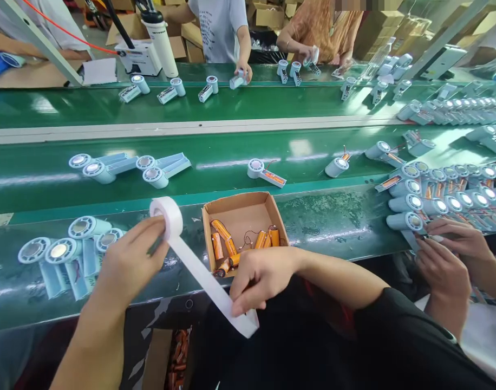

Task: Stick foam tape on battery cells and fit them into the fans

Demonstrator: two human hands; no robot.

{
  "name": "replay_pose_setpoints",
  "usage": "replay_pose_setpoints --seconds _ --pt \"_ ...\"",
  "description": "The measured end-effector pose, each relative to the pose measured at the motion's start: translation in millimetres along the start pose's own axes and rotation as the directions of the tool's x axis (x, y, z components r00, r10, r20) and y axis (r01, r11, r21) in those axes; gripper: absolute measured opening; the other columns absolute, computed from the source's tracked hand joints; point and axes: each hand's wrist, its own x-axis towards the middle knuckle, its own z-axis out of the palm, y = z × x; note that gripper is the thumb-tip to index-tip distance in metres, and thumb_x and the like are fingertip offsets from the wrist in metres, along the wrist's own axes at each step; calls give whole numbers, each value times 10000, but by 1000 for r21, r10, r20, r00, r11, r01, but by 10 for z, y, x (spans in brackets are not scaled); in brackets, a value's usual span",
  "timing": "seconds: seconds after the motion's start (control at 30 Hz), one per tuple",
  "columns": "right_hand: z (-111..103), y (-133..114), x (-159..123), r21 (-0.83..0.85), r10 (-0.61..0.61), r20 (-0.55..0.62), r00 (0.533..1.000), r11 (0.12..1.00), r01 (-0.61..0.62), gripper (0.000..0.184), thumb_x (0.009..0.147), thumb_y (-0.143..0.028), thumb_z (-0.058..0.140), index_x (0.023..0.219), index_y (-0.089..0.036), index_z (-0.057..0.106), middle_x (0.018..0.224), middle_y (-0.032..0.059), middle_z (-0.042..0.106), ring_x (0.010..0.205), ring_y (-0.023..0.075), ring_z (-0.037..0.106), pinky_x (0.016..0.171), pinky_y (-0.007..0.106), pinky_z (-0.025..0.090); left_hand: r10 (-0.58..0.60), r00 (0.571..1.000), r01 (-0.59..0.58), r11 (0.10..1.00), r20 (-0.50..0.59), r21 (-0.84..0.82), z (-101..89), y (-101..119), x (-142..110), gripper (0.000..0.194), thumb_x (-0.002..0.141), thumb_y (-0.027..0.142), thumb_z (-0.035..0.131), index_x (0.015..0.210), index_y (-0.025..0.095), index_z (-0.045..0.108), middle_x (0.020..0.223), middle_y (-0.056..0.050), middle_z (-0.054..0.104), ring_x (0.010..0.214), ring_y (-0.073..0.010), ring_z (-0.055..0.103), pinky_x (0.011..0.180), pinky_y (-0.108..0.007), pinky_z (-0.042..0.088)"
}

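Observation:
My left hand [128, 262] is closed round a roll of white tape [174, 218], held above the near edge of the bench. A long strip [201, 276] of that tape runs down to the right. Its far end is pinched between thumb and fingers of my right hand [268, 276], and a short tail curls below them. Just behind my right hand stands a shallow cardboard box [242, 208] with several orange battery cells [227, 241] and thin wires in it. Pale blue fan-like housings [61, 249] with handles lie left of my left hand.
A green conveyor [215, 146] crosses ahead, carrying more housings, one with an orange cell [274, 177] in its handle. Many housings [443, 189] crowd the right. A co-worker's hands [446, 249] work there; others stand across the line. Below the bench sits a box of orange cells [178, 360].

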Motion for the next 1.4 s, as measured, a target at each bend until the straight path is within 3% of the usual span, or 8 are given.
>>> replay_pose_setpoints --seconds 0.1,0.23,0.33,0.6,0.87,1.0,1.17,1.4 --pt "-151 32 128 -232 245 -101 964 937 -263 544 1010 -675 639 973 -149 773 742 11 740 649 123 677 624 218 465 -117 993 117 993 -23 7 -9 -46 -170 111 988 145 696 1093 179 706 1117 -41 788 976 -222 789 870 -301 648" --pt "-391 190 420 -462 232 -730 643 525 -715 381 1124 -457 529 1246 -120 656 1065 159 813 942 275 787 757 306 524 -82 995 89 990 62 -107 99 77 -250 133 1016 138 621 1116 158 706 1124 -88 789 999 -223 781 914 -294 628" --pt "-500 336 555 -556 224 -716 661 389 -734 433 1069 -428 640 1345 -101 574 1157 228 794 1057 361 783 777 352 542 -33 993 49 989 115 -136 204 203 -220 193 1018 129 570 1129 160 725 1101 -92 797 970 -229 775 884 -306 625" --pt "-615 235 46 -418 95 -784 614 651 -634 266 1033 -174 623 1247 -200 779 1174 74 803 1015 204 756 855 286 531 80 974 -31 974 212 -224 174 323 -116 276 1015 107 499 1109 172 751 1024 -87 793 877 -210 740 820 -311 610" --pt "-532 355 226 -470 175 -778 603 475 -744 338 968 -284 739 1252 -101 721 1153 180 802 1047 310 762 787 323 510 -57 986 89 976 160 -201 432 414 -17 274 1002 149 517 1188 169 717 1115 -107 787 1019 -245 763 862 -310 609" --pt "-418 227 108 -430 10 -786 618 709 -558 486 893 -168 770 1369 -142 672 998 49 787 885 201 718 749 277 475 -224 971 240 933 86 -270 459 540 19 90 972 211 672 1053 192 707 1017 -65 768 861 -198 747 760 -270 593" --pt "-58 64 -99 -536 -239 -741 628 774 -338 96 821 -143 797 874 -162 720 838 9 650 817 162 614 741 274 435 -355 934 323 799 36 -507 442 807 133 191 914 274 802 1069 203 715 1056 -69 785 919 -220 774 818 -317 635" --pt "89 211 -195 14 -23 -719 694 999 47 449 766 -301 918 1069 -210 600 924 -11 728 871 172 694 804 293 538 -343 937 301 695 66 -653 419 1004 285 49 924 165 744 953 204 749 943 -29 809 784 -186 779 726 -294 643"
